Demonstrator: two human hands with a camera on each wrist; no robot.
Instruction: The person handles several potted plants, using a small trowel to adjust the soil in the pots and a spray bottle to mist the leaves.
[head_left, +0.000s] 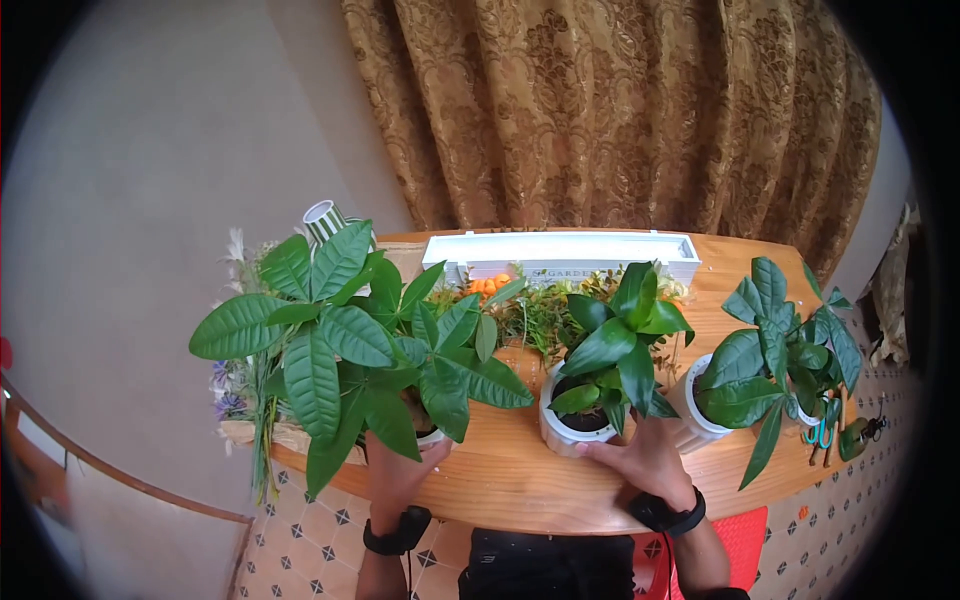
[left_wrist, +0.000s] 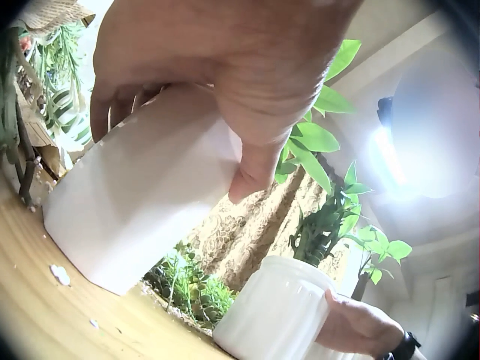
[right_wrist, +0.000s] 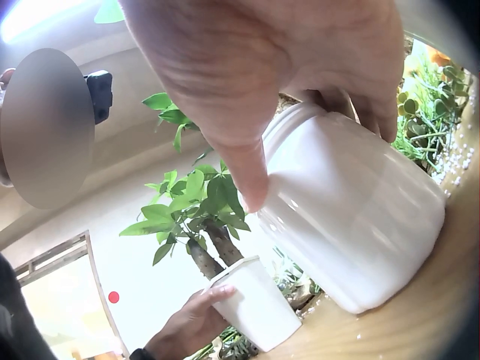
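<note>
My left hand grips the white, straight-sided pot of a broad-leaved plant. In the head view the leaves hide most of this pot and the fingertips. The right hand holds a round white flowerpot, thumb on its near side and fingers round the far side. Dark soil and a smaller green plant fill that second pot. Both pots stand at the table's near side, with a strip of bare wood between them.
Another white pot with a leafy plant stands right of my right hand. Teal-handled scissors lie at the right edge. Behind are a long white planter box, greenery and a striped cup. Cut flowers lie at the left.
</note>
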